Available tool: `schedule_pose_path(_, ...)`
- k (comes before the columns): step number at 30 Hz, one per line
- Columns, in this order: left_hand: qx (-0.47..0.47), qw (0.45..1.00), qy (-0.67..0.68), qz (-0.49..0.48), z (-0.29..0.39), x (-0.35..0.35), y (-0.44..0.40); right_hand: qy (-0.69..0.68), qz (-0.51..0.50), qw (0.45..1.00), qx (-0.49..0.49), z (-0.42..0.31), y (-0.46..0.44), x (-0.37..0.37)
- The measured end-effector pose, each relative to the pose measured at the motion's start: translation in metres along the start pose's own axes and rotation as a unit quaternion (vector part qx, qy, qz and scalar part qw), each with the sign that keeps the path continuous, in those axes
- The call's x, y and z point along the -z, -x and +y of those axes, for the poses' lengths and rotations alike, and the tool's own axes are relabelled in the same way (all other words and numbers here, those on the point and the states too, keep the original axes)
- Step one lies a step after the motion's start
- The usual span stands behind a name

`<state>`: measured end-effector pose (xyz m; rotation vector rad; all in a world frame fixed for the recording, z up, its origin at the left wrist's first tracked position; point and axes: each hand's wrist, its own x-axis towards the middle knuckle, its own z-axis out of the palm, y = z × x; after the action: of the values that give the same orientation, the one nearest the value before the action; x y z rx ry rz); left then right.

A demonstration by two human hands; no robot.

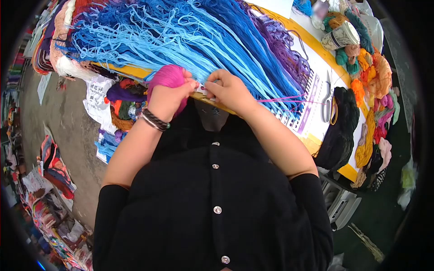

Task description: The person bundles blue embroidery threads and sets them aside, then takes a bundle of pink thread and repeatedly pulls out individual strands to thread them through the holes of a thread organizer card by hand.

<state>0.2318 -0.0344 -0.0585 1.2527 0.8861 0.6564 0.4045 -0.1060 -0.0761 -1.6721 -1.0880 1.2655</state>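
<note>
My left hand point(174, 92) is closed round a bundle of magenta thread point(166, 77), its fingertips pinched at the table's near edge. Close beside it, my right hand point(229, 90) has thumb and fingers pressed together at the ends of the blue threads point(181, 45); what they pinch is too small to make out. A white strip with holes shows between the two hands. Thin magenta strands run to the right of my right hand, over a white card with a purple band point(310, 101). Scissors point(326, 101) lie on the card's right side.
Purple threads point(282, 40) lie beyond the blue ones. Black yarn point(341, 128), a cup point(340, 36) and orange, green and pink skeins point(379, 74) are at the right. More skeins point(124, 99) hang left below the table edge. Yarn piles point(56, 167) lie on the floor.
</note>
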Motion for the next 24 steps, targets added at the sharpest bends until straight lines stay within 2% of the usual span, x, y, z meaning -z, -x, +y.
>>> schedule_pose_path(1, 0.065, 0.984, 0.163, -0.041, 0.004, 0.001, -0.002, -0.001, 0.002, 1.000, -0.001, 0.004, 0.000, -0.001)
schedule_pose_path(4, 0.103, 0.965, 0.231, -0.063, 0.006, -0.003, -0.004, -0.005, -0.006, 1.000, 0.017, 0.004, -0.001, -0.002)
schedule_pose_path(5, 0.101, 0.966, 0.231, -0.063, 0.005, -0.004, -0.004, -0.055, 0.000, 0.998, -0.013, 0.001, 0.002, -0.001)
schedule_pose_path(7, 0.102, 0.973, 0.201, -0.045, -0.001, -0.007, -0.003, -0.104, 0.008, 0.994, -0.041, -0.006, 0.003, 0.002)
schedule_pose_path(9, 0.105, 0.975, 0.193, -0.041, -0.006, -0.008, -0.002, -0.216, -0.001, 0.974, -0.072, -0.008, 0.006, 0.005)
schedule_pose_path(12, 0.097, 0.984, 0.146, -0.035, -0.013, -0.011, -0.002, -0.285, -0.009, 0.956, -0.065, -0.010, 0.007, 0.011)
schedule_pose_path(14, 0.062, 0.991, 0.073, -0.096, -0.017, -0.015, -0.001, -0.296, -0.012, 0.953, -0.062, -0.009, 0.006, 0.009)
schedule_pose_path(15, 0.031, 0.994, -0.014, -0.100, -0.009, -0.017, 0.001, -0.309, -0.012, 0.949, -0.058, -0.008, 0.005, 0.007)
schedule_pose_path(17, -0.121, 0.979, -0.151, -0.062, -0.007, -0.006, 0.005, -0.233, -0.021, 0.971, -0.057, -0.010, 0.007, 0.004)
schedule_pose_path(18, -0.104, 0.985, -0.139, -0.021, -0.017, 0.010, 0.000, -0.179, -0.012, 0.982, -0.060, -0.001, 0.003, -0.001)
schedule_pose_path(19, -0.016, 0.997, 0.069, 0.030, 0.003, 0.014, 0.005, -0.108, -0.010, 0.994, -0.020, 0.008, 0.000, -0.004)
schedule_pose_path(20, -0.219, 0.924, -0.314, 0.011, -0.011, 0.052, -0.003, 0.004, 0.004, 1.000, 0.021, 0.011, 0.001, -0.004)
schedule_pose_path(21, -0.065, 0.992, 0.091, 0.062, 0.000, 0.059, -0.003, 0.029, -0.011, 1.000, -0.005, 0.003, 0.003, -0.002)
schedule_pose_path(22, -0.057, 0.983, 0.145, 0.096, 0.021, 0.064, 0.003, 0.094, 0.006, 0.995, 0.019, 0.000, 0.006, -0.002)
schedule_pose_path(23, -0.019, 0.963, 0.255, 0.082, 0.039, 0.088, 0.003, 0.107, 0.008, 0.994, 0.005, -0.005, 0.008, -0.002)
schedule_pose_path(24, -0.062, 0.965, 0.245, 0.068, 0.050, 0.118, 0.004, 0.120, 0.007, 0.993, -0.009, -0.011, 0.010, -0.001)
